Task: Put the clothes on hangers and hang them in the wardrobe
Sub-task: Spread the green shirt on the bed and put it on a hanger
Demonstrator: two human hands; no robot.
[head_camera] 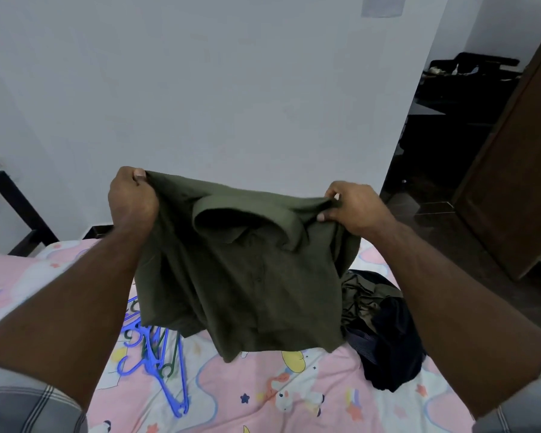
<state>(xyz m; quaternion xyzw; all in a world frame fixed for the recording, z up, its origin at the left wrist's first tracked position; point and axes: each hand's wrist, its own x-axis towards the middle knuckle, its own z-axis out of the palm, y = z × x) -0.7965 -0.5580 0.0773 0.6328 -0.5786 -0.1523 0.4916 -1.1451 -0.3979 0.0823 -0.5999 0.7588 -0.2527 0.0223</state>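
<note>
Left hand (132, 198): fingers curled, pinching one shoulder of olive shirt (247, 276). Right hand (353, 207): thumb and fingers pinching opposite shoulder. Shirt hangs spread, collar up, above pink bedsheet (263, 401). Blue and green hangers (156, 357) lie below shirt's left hem; dark clothes pile (381, 332) below-right of shirt.

A collared shirt (247, 276) hangs above a bed (263, 401), held between left hand (132, 195) and right hand (350, 204). Hangers (156, 354) lie on the bed below-left; a clothes pile (381, 332) lies right.
</note>
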